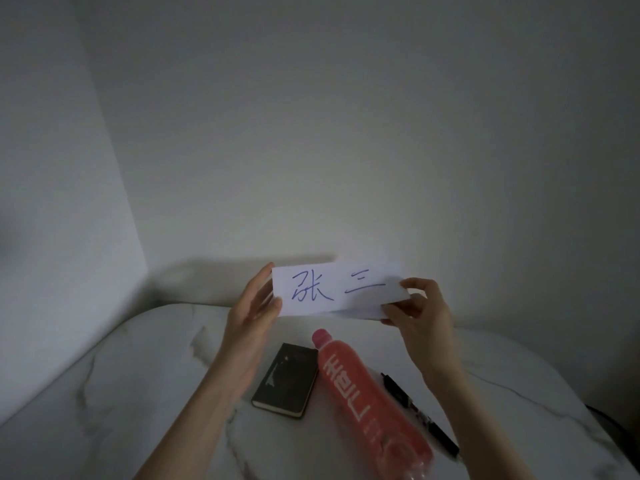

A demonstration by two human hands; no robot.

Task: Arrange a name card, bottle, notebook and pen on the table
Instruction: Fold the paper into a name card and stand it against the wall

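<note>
I hold a white folded paper name card (337,289) with blue handwriting up above the far part of the white marble table (138,393). My left hand (254,306) grips its left edge and my right hand (420,306) pinches its right end. Below the card, a pink bottle (363,393) with a pink cap lies on its side, cap pointing away from me. A small black notebook (287,379) lies closed just left of the bottle. A black pen (419,414) lies right of the bottle, partly hidden by my right forearm.
Grey walls meet in a corner at the left, close behind the table. The table's rounded edge curves along the left and right. A dark object (609,420) shows past the table's right edge.
</note>
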